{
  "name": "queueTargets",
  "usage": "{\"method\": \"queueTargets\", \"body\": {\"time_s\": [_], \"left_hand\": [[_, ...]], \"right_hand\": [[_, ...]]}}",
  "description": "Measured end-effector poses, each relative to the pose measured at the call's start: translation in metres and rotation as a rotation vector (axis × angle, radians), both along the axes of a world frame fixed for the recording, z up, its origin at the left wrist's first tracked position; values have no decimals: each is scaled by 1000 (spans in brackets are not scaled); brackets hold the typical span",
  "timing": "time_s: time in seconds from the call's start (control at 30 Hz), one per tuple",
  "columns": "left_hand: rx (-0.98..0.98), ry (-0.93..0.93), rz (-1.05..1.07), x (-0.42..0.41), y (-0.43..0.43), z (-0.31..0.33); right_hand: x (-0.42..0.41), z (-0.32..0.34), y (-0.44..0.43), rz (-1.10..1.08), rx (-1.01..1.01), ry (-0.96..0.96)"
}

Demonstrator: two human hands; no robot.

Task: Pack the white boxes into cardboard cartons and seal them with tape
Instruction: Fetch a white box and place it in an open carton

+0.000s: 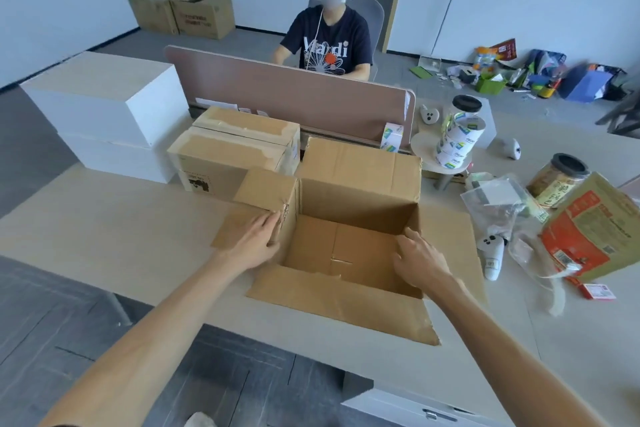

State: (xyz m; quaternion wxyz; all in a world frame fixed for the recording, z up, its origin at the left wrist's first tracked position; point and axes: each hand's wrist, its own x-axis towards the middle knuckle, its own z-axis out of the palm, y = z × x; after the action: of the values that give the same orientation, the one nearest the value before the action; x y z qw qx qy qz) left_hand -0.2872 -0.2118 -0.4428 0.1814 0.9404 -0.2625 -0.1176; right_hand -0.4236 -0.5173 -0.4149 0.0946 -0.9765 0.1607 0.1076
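Carton (356,198) between left hand (254,240), right hand (420,260)

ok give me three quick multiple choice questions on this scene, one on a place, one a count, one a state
1. Where do the white boxes stand?
A) inside the open carton
B) left of the sealed cartons
C) on the floor

2. How many black-lidded jars are in view?
A) one
B) two
C) four

3. What state is the open carton in?
A) taped shut
B) full
C) empty, flaps out

Answers:
1 B, they are stacked at the table's left end.
2 B, one stands behind the tape rolls and one nearer, at far right.
3 C, its bare floor shows between the left hand and the right hand.
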Motion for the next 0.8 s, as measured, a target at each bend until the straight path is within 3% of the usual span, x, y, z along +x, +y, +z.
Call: {"method": "queueTargets", "body": {"time_s": [0.23, 0.4, 0.57, 0.8], "left_hand": [[-164, -75, 87, 11, 99, 6], [-77, -162, 103, 29, 208, 9], [-17, -288, 158, 54, 293, 24], [-34, -232, 245, 113, 368, 44]], "right_hand": [[77, 25, 144, 199, 245, -82], [130, 18, 259, 334, 235, -144], [177, 17, 347, 326, 284, -162], [251, 16, 435, 368, 372, -204]]}}
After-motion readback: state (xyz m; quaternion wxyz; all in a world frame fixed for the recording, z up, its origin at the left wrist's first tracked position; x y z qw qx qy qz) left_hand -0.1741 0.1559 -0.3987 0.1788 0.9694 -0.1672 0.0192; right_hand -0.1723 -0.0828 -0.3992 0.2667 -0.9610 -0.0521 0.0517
